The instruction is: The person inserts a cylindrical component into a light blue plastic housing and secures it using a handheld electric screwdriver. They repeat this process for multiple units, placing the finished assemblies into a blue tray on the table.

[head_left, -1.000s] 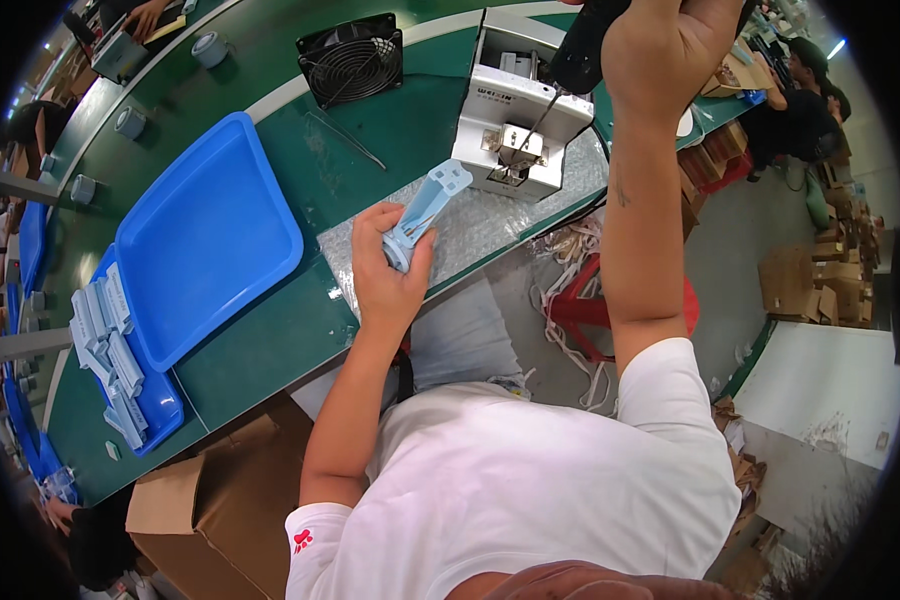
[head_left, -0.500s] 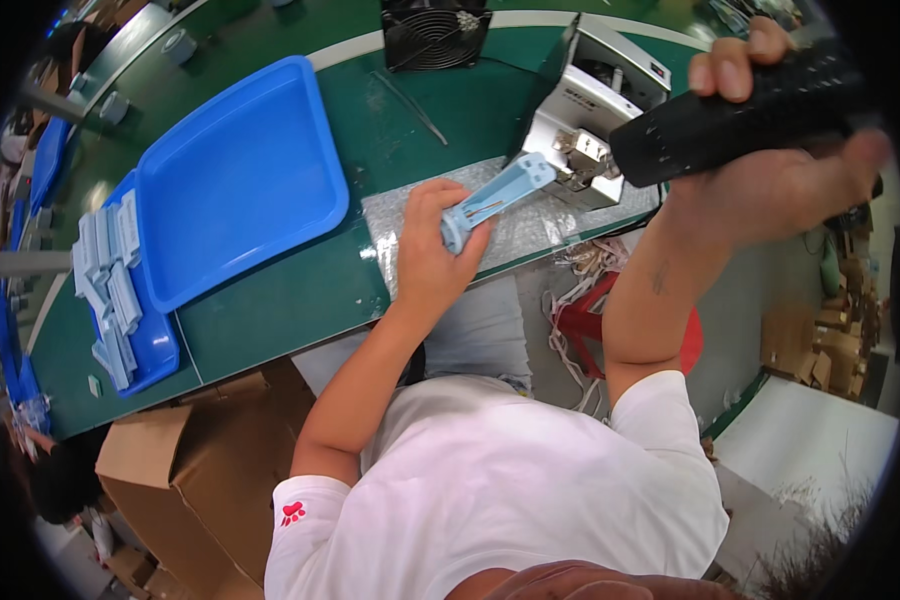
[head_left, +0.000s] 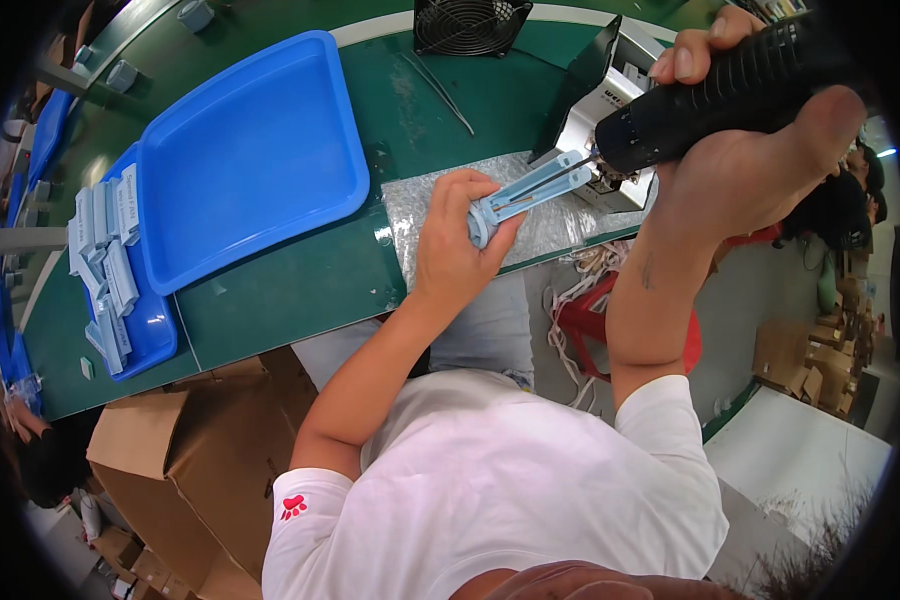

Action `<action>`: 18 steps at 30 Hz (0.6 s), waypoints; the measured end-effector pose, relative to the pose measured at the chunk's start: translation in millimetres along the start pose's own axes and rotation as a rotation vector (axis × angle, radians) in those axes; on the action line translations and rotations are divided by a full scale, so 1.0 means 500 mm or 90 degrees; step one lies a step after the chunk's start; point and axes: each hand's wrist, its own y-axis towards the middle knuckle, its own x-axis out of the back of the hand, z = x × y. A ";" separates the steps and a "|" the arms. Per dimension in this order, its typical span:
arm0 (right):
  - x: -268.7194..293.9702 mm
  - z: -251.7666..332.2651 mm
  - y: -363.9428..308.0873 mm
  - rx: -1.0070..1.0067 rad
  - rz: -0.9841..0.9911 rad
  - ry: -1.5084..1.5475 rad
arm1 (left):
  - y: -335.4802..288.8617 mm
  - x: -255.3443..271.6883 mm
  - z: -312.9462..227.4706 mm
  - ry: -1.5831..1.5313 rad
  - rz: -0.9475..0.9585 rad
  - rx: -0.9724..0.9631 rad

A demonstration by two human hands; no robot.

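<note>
My left hand (head_left: 457,240) is closed around the lower end of a long, light blue plastic housing (head_left: 560,183), holding it tilted above a clear plastic sheet (head_left: 410,210). Small metal-coloured parts show inside the housing. In my right hand (head_left: 735,180) is a black electric screwdriver (head_left: 705,95), gripped with the fingers over its far side. Its long, thin bit runs down into the open channel of the housing; whether the tip touches a screw I cannot make out. Just behind the housing stands a silver box-shaped machine (head_left: 592,105), partly covered by the screwdriver.
A large blue tray (head_left: 255,150) lies to the left, overlapping a smaller blue tray (head_left: 158,338) with several light blue plastic pieces (head_left: 122,280). Tweezers (head_left: 442,95) and a black fan (head_left: 470,25) are farther back. Below the bench are a cardboard box (head_left: 215,480) and a red stool (head_left: 585,320).
The screwdriver has moved left and down to the housing, and its bit now reaches inside. The view has shifted slightly; my left hand still holds the housing.
</note>
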 end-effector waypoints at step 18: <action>-0.011 -0.010 -0.015 0.055 0.038 0.070 | 0.002 0.005 0.007 0.024 -0.013 -0.024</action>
